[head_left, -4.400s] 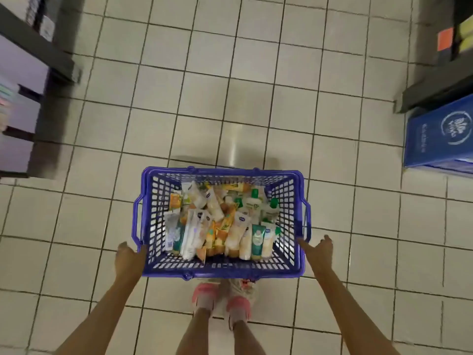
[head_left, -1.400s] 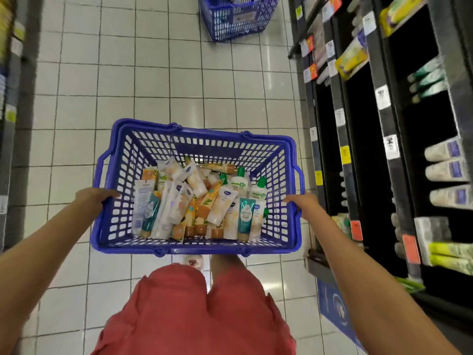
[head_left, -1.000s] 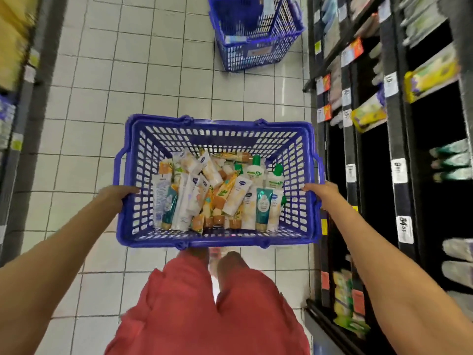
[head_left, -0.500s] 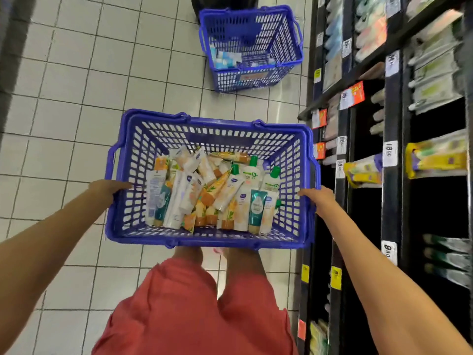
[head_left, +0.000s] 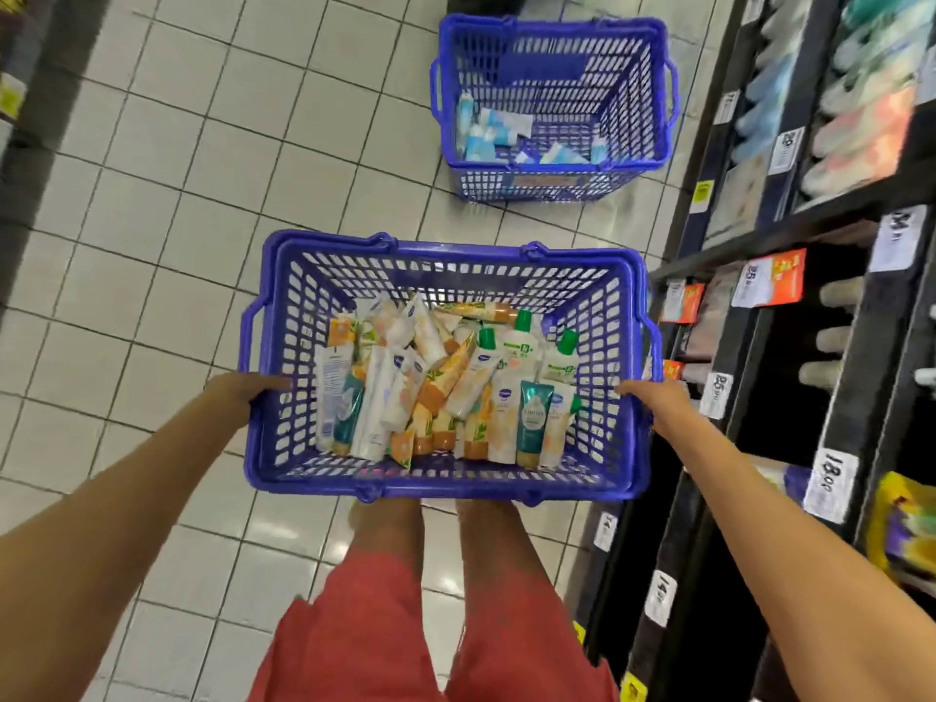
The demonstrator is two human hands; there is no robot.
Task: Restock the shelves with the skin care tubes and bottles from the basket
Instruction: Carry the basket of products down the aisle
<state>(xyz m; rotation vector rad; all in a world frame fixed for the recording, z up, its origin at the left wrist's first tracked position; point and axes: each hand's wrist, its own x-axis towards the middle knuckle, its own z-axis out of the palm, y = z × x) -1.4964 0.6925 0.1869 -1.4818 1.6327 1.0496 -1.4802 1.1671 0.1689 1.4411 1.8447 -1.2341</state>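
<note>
Basket (full of tubes) gripped by left hand and right hand.

Looking down on a blue basket, gripped at its left rim by the left hand and at its right rim by the right hand, held clear of the white tiled floor. Inside, a loose heap of tubes, mostly white and orange, with one teal tube near the front right and white bottles with green caps toward the back right. Below the basket, red shorts and bare legs. Farther ahead on the floor, a second blue basket holding a few pale blue packs. Along the right, dark shelves with price labels and blurred products.
</note>
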